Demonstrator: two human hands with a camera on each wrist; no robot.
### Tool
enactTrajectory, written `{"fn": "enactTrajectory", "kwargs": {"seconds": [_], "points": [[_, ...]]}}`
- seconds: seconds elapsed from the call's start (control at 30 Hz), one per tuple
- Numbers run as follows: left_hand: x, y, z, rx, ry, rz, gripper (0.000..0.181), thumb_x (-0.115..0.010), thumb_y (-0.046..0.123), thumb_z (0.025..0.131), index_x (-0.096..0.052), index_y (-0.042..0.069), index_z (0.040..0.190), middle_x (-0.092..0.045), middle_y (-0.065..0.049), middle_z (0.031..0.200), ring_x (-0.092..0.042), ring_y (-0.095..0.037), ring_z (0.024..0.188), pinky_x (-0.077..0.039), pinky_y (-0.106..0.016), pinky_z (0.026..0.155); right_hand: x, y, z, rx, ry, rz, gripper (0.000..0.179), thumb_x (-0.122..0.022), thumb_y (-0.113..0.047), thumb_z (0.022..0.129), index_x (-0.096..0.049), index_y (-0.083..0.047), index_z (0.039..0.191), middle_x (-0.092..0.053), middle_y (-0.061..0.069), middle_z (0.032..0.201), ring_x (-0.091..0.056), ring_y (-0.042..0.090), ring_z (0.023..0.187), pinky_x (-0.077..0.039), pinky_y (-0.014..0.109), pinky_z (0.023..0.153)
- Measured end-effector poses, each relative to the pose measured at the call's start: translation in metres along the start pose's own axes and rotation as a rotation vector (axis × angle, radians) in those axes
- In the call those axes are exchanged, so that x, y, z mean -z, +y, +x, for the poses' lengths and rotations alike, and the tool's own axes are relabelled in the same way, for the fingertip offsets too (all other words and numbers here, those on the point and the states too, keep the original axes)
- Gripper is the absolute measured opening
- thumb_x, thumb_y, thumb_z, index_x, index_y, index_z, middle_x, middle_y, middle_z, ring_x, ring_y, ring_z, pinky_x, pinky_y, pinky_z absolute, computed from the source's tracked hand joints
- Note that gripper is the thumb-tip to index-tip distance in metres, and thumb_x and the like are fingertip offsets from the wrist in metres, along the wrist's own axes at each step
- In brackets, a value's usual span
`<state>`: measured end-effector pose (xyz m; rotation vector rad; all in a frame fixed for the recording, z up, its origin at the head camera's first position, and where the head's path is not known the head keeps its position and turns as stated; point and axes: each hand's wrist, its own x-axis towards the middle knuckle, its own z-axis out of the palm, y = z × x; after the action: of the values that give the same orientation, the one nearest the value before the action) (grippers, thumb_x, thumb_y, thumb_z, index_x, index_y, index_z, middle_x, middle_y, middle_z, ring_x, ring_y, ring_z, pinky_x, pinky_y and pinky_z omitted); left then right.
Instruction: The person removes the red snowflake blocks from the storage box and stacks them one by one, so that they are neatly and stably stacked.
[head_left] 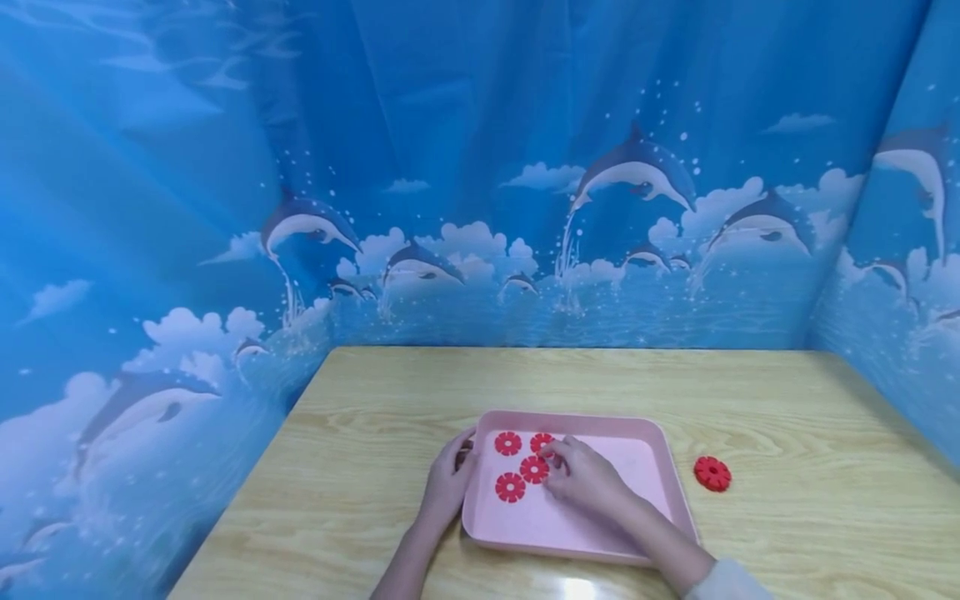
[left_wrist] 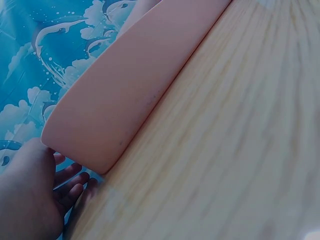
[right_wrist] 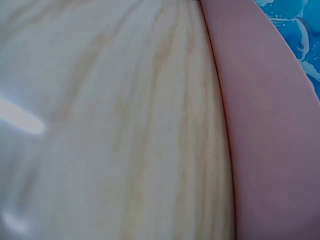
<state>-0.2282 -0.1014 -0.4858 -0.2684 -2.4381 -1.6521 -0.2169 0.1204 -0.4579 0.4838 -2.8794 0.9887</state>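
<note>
A pink rectangular tray (head_left: 600,550) lies on the table with several red notched plastic discs flat in its left half. My left hand (head_left: 448,479) rests against the tray's left side. In the left wrist view its fingers (left_wrist: 70,187) are loosely bent outside the tray corner, with the thumb side at the rim. Over the tray, my right hand (head_left: 588,479) has bent fingers, its tips between the upper right disc (head_left: 540,440) and the middle disc (head_left: 532,470). I cannot tell whether it pinches either one. A disc (head_left: 507,443) lies upper left and another disc (head_left: 511,487) lower left.
To the right of the tray, a small stack of red notched discs (head_left: 712,473) sits on the wood-grain table (head_left: 390,392). A blue curtain (head_left: 480,317) printed with dolphins hangs behind the table and along both sides. The right wrist view shows tabletop beside the tray wall (right_wrist: 270,130).
</note>
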Motion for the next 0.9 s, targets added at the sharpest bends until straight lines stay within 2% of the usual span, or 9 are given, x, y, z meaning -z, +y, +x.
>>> {"fn": "enactTrajectory", "kwargs": {"seconds": [0.4, 0.9], "points": [[0.0006, 0.0008, 0.0007, -0.003, -0.003, 0.004, 0.035, -0.054, 0.008, 0.092, -0.053, 0.002, 0.126, -0.058, -0.012, 0.104, -0.056, -0.027, 0.096, -0.047, -0.039, 0.085, -0.0034, 0.0034, 0.0002, 0.037, 0.029, -0.049, 0.030, -0.074, -0.019, 0.068, -0.064, -0.012, 0.097, -0.047, -0.007, 0.079, -0.045, 0.009, 0.069, -0.042, 0.025, 0.058], [0.0009, 0.0002, 0.0004, 0.000, -0.006, 0.025, 0.035, -0.054, 0.013, 0.092, -0.053, 0.003, 0.126, -0.057, -0.012, 0.106, -0.056, -0.028, 0.097, -0.046, -0.041, 0.087, -0.0041, 0.0030, 0.0009, 0.045, 0.022, -0.092, 0.036, -0.075, -0.025, 0.069, -0.065, -0.011, 0.100, -0.045, -0.006, 0.080, -0.044, 0.008, 0.069, -0.043, 0.027, 0.060]]}}
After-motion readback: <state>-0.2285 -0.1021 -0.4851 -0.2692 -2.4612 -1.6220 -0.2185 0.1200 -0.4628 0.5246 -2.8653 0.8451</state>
